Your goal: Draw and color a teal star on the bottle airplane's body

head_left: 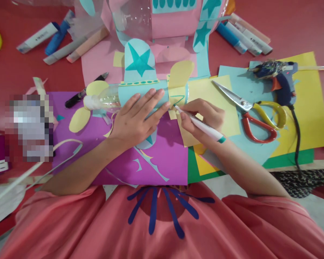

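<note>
A clear plastic bottle (110,98) lies on its side with its white cap (90,102) to the left. Light blue paper (129,92) wraps its middle, and a yellow paper band (178,91) circles its right end. Wings with teal stars, such as the upper wing (139,61), and yellow propeller blades (80,119) are attached. My left hand (140,117) lies flat over the blue wrap with its fingers stretched out. My right hand (202,115) grips a white marker (202,126) with a teal end. Its tip touches the yellow band, beside a teal zigzag line.
Scissors (248,108) and a glue gun (283,79) with a dark cord lie at the right on coloured paper. A black pen (83,92) rests at the left. Several markers (243,36) lie behind, near a larger pink bottle model (175,23). Paper scraps (153,165) lie on the purple sheet (172,158).
</note>
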`<action>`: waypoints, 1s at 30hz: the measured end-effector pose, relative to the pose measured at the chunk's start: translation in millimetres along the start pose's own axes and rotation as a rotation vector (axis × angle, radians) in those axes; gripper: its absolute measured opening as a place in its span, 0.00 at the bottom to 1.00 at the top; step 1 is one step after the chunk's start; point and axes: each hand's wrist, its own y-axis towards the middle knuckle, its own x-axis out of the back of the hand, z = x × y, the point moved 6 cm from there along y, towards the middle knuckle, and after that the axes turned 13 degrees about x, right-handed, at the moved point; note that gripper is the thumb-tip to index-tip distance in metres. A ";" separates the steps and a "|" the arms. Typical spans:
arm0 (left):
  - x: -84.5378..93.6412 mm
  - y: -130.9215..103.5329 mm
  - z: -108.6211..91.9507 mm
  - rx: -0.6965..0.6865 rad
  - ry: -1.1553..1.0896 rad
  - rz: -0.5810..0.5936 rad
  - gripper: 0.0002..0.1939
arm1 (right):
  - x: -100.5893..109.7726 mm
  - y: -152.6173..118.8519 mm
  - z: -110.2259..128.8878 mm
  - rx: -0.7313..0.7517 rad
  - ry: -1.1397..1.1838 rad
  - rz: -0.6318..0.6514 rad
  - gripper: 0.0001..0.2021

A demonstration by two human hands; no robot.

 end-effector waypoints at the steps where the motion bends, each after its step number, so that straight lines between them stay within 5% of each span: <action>1: -1.9 -0.1 1.5 0.021 -0.035 0.037 0.25 | -0.9 0.0 0.3 -0.001 0.000 0.004 0.04; 4: -4.7 -0.4 3.6 0.052 -0.094 0.080 0.25 | -3.0 0.0 0.8 -0.006 0.001 0.028 0.02; 9: -0.2 -1.1 0.1 -0.012 0.015 -0.038 0.26 | -3.8 1.0 1.3 -0.011 0.011 0.057 0.03; 15: 1.3 0.3 -1.1 -0.017 0.042 -0.039 0.26 | -4.5 2.9 5.2 0.050 0.034 0.050 0.03; 20: 4.1 1.0 -4.3 -0.044 0.120 -0.095 0.23 | 5.8 2.3 -0.2 -0.049 0.117 -0.070 0.06; 24: -3.5 0.3 1.5 0.049 0.006 0.032 0.23 | 15.1 1.9 -8.0 -0.117 0.087 -0.163 0.04; 27: -7.3 -0.8 4.6 0.098 -0.086 0.091 0.23 | 11.8 1.9 -13.6 -0.165 0.119 -0.135 0.01; 30: -2.5 -1.3 0.7 0.033 -0.016 0.006 0.24 | 5.8 1.6 -17.0 -0.210 0.176 -0.102 0.02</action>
